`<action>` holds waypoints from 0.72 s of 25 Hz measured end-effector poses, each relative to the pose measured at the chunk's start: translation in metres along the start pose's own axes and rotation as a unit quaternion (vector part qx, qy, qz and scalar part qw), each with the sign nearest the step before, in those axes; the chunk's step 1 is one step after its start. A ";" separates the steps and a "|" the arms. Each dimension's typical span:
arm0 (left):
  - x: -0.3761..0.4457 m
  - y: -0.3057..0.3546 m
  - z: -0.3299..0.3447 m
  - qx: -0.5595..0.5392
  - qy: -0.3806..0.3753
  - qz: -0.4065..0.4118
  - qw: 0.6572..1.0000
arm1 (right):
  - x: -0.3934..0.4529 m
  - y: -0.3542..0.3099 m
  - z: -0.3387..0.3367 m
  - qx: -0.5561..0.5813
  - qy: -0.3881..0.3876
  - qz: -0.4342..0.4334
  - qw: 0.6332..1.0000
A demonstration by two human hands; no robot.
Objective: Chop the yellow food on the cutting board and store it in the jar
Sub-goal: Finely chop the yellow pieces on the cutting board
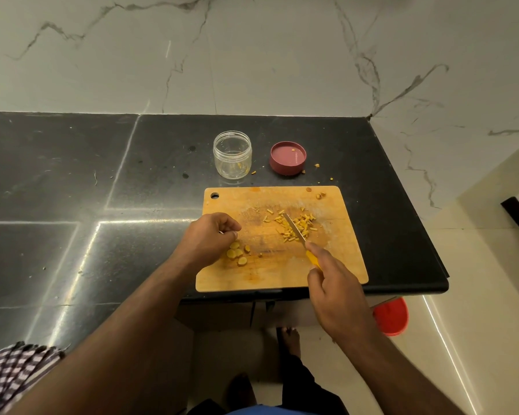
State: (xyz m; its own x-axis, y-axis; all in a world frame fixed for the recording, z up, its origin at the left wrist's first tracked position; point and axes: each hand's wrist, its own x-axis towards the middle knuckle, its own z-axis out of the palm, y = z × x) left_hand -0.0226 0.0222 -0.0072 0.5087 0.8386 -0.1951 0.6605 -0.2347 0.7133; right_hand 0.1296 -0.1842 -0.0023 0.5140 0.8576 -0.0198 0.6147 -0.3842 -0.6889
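From the head camera, a board (282, 265) lies at the counter's (72, 175) near edge, with a pile of chopped bits (297, 227) right of its middle and a few uncut yellow slices (235, 253) near its left side. The right hand (333, 290) grips the yellow handle of a knife (295, 230), whose blade lies across the pile. The left hand (212, 236) hovers just above the slices, fingers curled; whether it pinches one I cannot tell. Beyond the board stands the open jar (232, 154), nearly empty, with its red lid (288, 158) beside it and stray crumbs around. The slices look small, light and firm, likely slick and staining, so they are best pinned flat by fingertips while cut. The bits will scatter easily; scraping them together with the blade seems safer than pinching.
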 end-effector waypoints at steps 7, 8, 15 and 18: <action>-0.002 -0.004 -0.011 0.018 0.003 -0.020 1.000 | -0.001 0.002 0.000 0.021 0.005 -0.010 1.000; -0.002 -0.005 -0.014 0.027 -0.007 -0.027 0.999 | -0.002 0.000 0.000 0.031 0.008 -0.019 0.999; -0.014 -0.003 -0.014 0.116 -0.077 0.004 0.990 | 0.002 -0.001 0.006 -0.004 -0.036 0.006 0.999; -0.017 -0.002 -0.010 0.156 -0.066 0.022 0.985 | 0.001 -0.004 0.007 -0.006 -0.043 0.004 0.999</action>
State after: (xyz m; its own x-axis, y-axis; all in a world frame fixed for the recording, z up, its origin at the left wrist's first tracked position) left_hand -0.0384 0.0140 0.0014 0.5953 0.7571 -0.2690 0.7625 -0.4267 0.4864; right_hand 0.1236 -0.1796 -0.0051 0.4652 0.8808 -0.0881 0.6182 -0.3945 -0.6799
